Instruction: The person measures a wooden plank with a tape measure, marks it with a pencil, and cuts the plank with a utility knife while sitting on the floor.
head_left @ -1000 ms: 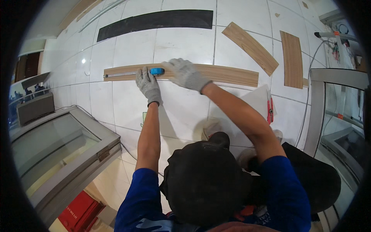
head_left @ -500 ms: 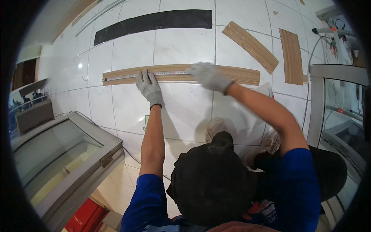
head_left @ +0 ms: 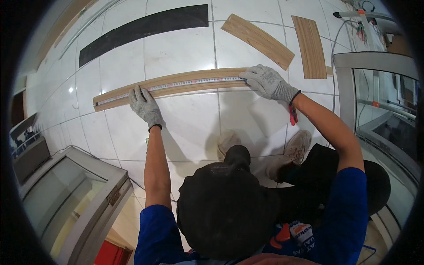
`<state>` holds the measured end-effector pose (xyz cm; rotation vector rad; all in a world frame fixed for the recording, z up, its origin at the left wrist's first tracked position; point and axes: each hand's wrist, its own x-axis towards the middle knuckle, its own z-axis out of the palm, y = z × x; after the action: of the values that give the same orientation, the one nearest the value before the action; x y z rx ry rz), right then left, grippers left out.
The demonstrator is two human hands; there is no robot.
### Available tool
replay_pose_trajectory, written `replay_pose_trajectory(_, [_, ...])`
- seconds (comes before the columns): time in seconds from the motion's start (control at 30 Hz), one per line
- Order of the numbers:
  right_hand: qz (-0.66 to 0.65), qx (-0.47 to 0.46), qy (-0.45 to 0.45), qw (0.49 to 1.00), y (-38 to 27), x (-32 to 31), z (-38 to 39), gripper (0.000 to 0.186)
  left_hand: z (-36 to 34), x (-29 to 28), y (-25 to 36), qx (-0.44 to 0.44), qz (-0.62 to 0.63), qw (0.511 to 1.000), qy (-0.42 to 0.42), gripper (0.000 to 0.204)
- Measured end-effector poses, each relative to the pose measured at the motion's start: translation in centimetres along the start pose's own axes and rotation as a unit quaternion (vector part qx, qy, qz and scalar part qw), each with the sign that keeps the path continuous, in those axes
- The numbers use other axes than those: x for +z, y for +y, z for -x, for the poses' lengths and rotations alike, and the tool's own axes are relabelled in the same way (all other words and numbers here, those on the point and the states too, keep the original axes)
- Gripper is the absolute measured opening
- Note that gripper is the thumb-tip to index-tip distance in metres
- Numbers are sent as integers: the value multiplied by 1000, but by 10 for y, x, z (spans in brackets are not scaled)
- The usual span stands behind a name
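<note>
A long wood-grain plank lies crosswise on the floor in front of me. The pale blade of a tape measure runs along it from its left end. My left hand, in a grey glove, rests its outstretched fingers on the blade and plank, left of the middle, without gripping them. Farther right, my right hand, gloved too, closes around the tape measure's case at the plank's right part. The glove covers most of the case and the plank's right end. A red-handled tool lies just below my right wrist, its kind unclear.
Two shorter wood-grain boards lie beyond at the right. A long black strip is at the far left. Metal-framed glass panels stand at left and right. A cable runs beside the right one.
My right hand has slid right along the plank, and more tape blade shows. My left hand stays on the plank, slightly nearer its left end. The whole view has shifted.
</note>
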<state>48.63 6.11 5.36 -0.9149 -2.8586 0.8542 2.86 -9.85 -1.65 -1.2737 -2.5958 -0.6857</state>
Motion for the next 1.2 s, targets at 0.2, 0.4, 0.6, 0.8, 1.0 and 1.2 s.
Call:
replay_pose_trajectory(0.2, [-83,118,40,989,-2,6,-5,37,-3,4,-7,13,-2,1000,-2,47])
replay_pose_trajectory(0.4, [-80,99,51,991,-2,8,-6,38,-1,-3,3,50,-25,998,-12,46])
replay_pose_trajectory(0.6, [-69,104,28,992,-6,-3,-2,42,-11,-15,42,208,22,972,-108,48])
replay_pose_trajectory(0.8, [-68,102,12,992,-10,-3,-9,46,-13,1,68,280,35,945,-162,55])
replay_pose_trajectory(1.0, [-131,205,-33,969,-6,-8,-25,43,-11,10,69,275,37,946,-166,57])
replay_pose_trajectory(1.2, [-110,206,-23,972,-16,-6,-26,41,-9,9,63,269,31,949,-159,58])
